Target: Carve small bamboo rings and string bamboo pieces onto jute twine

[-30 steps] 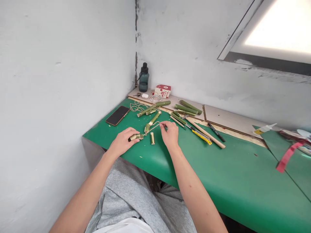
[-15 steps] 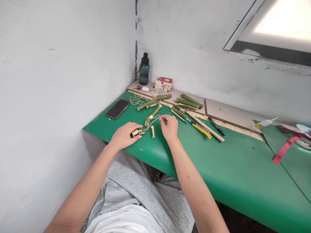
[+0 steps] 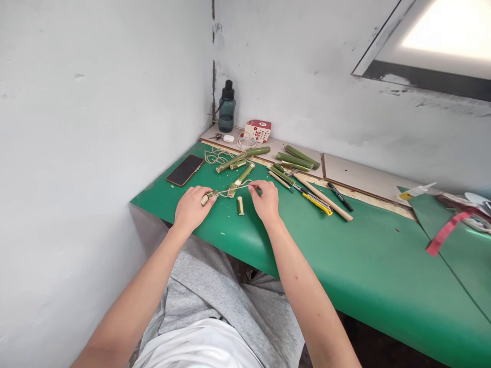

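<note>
My left hand point(image 3: 193, 207) is closed around short bamboo pieces point(image 3: 207, 198) near the table's front edge. A thin twine point(image 3: 230, 192) runs from these pieces across to my right hand point(image 3: 264, 198), which pinches its other end. Just behind the twine lies a bamboo tube point(image 3: 244, 174), with a short wider bamboo piece point(image 3: 232, 189) at its near end. Between my hands, closer to me, a loose short bamboo piece point(image 3: 240, 205) rests on the green tabletop point(image 3: 291, 245).
A phone point(image 3: 185, 170) lies at the left. Right of my hands are a yellow utility knife point(image 3: 316, 203), a wooden-handled hammer point(image 3: 326, 197) and a black marker point(image 3: 340, 196). Cut bamboo lengths point(image 3: 294, 161), a water bottle point(image 3: 227, 108) and a red-white box point(image 3: 258, 131) are at the back.
My left hand has shifted slightly left and up, turning the bamboo pieces. The twine now looks straighter between my hands. My right hand has moved a little left.
</note>
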{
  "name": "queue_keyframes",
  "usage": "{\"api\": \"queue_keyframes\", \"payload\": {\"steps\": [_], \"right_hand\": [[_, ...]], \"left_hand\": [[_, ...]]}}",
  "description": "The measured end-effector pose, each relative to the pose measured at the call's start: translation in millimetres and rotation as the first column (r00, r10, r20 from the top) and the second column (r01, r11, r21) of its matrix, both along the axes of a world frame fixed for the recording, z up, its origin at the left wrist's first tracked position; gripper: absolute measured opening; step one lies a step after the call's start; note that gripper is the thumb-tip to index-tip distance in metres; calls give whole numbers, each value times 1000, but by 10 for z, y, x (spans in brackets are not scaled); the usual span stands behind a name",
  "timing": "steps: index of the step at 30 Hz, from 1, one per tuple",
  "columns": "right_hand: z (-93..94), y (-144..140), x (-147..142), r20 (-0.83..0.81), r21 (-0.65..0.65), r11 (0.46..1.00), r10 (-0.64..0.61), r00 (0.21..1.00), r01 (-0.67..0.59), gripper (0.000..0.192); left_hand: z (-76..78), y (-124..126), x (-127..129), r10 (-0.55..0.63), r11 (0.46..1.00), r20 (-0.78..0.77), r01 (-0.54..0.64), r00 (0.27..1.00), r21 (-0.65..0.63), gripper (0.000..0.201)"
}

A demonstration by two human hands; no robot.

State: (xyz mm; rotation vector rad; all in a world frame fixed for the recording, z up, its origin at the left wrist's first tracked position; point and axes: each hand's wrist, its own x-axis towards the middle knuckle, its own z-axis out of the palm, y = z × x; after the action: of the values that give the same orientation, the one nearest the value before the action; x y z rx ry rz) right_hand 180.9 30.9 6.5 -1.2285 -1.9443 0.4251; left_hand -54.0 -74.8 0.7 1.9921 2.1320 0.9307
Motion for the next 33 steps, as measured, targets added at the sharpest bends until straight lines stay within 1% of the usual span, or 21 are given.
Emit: {"api": "queue_keyframes", "payload": {"steps": [4, 8, 11, 13, 14, 16, 17, 18, 19, 21, 23, 25, 27, 29, 30, 31, 32, 33], "right_hand": [[-8, -15, -1, 25, -19, 1000, 9, 1000, -8, 16], [-10, -6, 32, 21, -23, 999, -31, 999, 32, 17], [-10, -4, 60, -17, -29, 998, -60, 998, 60, 18], [-13, -7, 57, -97, -54, 997, -54, 994, 49, 19], [-16, -8, 47, -134, -64, 997, -44, 990, 35, 19], [-22, -8, 18, -263, -116, 993, -2, 965, -29, 19], [-23, -8, 3, -334, -148, 986, 20, 942, -73, 20], [-20, -8, -7, -404, -179, 977, 37, 914, -118, 22], [-13, -8, -11, -475, -210, 964, 48, 878, -166, 25], [17, -12, 6, -607, -263, 928, 54, 793, -264, 31], [63, -16, 50, -725, -283, 889, 47, 687, -359, 37], [108, -16, 100, -818, -275, 850, 38, 574, -448, 45], [129, -7, 134, -845, -250, 838, 56, 532, -485, 50], [115, 8, 140, -840, -215, 852, 89, 536, -478, 52], [96, 17, 136, -825, -193, 871, 106, 556, -453, 51], [70, 27, 130, -796, -172, 896, 119, 594, -410, 51], [40, 35, 124, -745, -152, 925, 123, 655, -347, 50], [9, 42, 119, -669, -130, 954, 118, 734, -271, 48]], "left_hand": [[-18, 40, -18, 47, 999, 11, -47, 999, 15, 25], [-25, 56, -39, 58, 998, -2, -58, 998, 23, 28], [28, 0, 18, 48, 992, -41, -43, 998, 118, 33], [86, -62, 132, -3, 982, -53, 13, 999, 186, 31], [115, -90, 214, -52, 980, -52, 61, 997, 189, 28], [153, -119, 406, -204, 971, -52, 209, 978, 113, 26], [160, -114, 504, -272, 960, -49, 275, 961, 61, 28], [157, -97, 594, -310, 950, -38, 311, 950, 19, 31], [147, -70, 670, -327, 945, -26, 327, 945, -15, 35], [112, -4, 768, -320, 946, -12, 319, 947, -55, 41], [75, 44, 795, -311, 949, -3, 310, 951, -66, 44], [51, 56, 778, -317, 947, 14, 317, 948, -54, 40], [43, 36, 748, -319, 947, 39, 320, 947, -30, 31], [47, 3, 728, -311, 950, 63, 313, 948, -11, 30], [52, -13, 723, -310, 950, 76, 311, 948, -8, 33], [57, -26, 722, -312, 949, 85, 314, 946, -11, 35], [61, -36, 723, -318, 947, 89, 321, 944, -17, 37], [64, -43, 726, -326, 944, 83, 329, 942, -26, 37]]}}
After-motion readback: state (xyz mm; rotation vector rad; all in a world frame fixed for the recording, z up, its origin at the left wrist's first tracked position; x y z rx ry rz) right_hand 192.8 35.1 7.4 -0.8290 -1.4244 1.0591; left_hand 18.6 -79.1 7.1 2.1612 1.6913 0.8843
